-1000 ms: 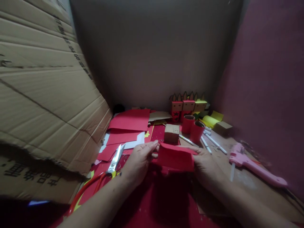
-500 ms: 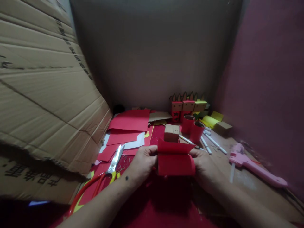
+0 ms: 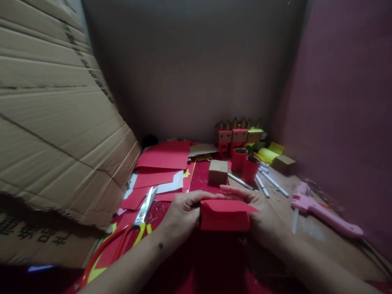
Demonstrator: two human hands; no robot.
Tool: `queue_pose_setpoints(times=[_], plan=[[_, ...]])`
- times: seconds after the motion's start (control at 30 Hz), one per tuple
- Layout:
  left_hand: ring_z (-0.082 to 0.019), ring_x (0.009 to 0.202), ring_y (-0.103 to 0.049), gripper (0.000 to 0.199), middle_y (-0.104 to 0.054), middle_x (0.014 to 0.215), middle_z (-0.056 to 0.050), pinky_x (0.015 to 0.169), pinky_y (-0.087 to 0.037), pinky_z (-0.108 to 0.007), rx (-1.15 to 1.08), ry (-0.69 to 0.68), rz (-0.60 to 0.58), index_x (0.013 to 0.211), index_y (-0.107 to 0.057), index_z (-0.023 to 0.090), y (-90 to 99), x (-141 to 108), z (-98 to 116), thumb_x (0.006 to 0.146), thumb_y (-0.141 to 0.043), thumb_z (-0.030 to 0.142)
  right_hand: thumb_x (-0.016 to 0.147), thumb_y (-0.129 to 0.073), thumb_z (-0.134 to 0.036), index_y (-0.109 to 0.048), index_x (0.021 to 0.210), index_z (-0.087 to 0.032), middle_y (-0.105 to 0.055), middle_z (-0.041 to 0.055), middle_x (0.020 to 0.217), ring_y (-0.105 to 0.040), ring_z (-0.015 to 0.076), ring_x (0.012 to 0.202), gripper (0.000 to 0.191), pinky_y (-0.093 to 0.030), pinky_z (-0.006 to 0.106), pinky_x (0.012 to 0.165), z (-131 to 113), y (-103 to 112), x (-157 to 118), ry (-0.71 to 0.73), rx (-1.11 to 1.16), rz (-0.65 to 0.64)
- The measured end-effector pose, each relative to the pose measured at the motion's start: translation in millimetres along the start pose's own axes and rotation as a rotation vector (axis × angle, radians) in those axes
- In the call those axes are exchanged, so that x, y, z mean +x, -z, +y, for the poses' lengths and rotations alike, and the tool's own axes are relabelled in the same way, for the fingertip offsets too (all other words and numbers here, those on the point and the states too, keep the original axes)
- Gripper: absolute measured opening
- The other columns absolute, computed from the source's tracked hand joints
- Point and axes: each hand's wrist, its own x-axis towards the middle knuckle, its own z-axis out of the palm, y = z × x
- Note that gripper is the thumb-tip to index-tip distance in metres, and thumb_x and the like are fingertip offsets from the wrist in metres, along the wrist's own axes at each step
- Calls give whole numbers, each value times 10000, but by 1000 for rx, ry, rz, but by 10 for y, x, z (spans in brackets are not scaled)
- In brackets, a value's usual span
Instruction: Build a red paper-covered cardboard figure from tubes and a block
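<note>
1. In the head view, I have the red paper [image 3: 225, 218] centred low in the picture, held between both hands above the bench [image 3: 200, 179], its front curved down and a flap lying along the top.
2. My left hand [image 3: 183, 212] has its grip closed on the paper's left end, thumb and fingers bent around the edge.
3. My right hand [image 3: 260, 210] grips the right end, fingers reaching along the far side towards the left hand.
4. Just beyond the paper I see a cardboard block [image 3: 218, 172], with two red tubes [image 3: 251, 168] upright to its right.
5. The scissors [image 3: 141, 216] lie open on the left; a pink glue gun [image 3: 324, 212] lies on the right.
</note>
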Motion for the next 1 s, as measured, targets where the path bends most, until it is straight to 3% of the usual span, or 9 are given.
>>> queue_pose_setpoints(times=[0.47, 0.77, 1.0], plan=[[-176, 784, -663, 230, -727, 885, -43, 702, -481, -263, 352, -286, -118, 954, -689, 210, 51, -4, -67, 779, -573, 117, 506, -768, -114, -770, 796, -221, -746, 32, 718, -658, 150, 623, 308, -498, 260, 606, -19, 16, 5, -25, -91, -32], [-158, 760, -613, 116, -690, 856, -33, 682, -452, -248, 291, -163, -192, 902, -646, 192, 26, -3, -109, 816, -569, 178, 525, -770, -138, -762, 859, -201, -756, 68, 800, -659, 164, 606, 340, -496, 261, 553, 78, 71, 37, -56, -94, 6], [-148, 729, -589, 117, -678, 831, -31, 643, -438, -241, 274, -101, -204, 882, -641, 186, 22, 8, -117, 830, -538, 171, 527, -735, -97, -776, 806, -224, -732, 35, 622, -626, 142, 503, 310, -488, 260, 516, 77, 59, 30, -83, -25, -38]])
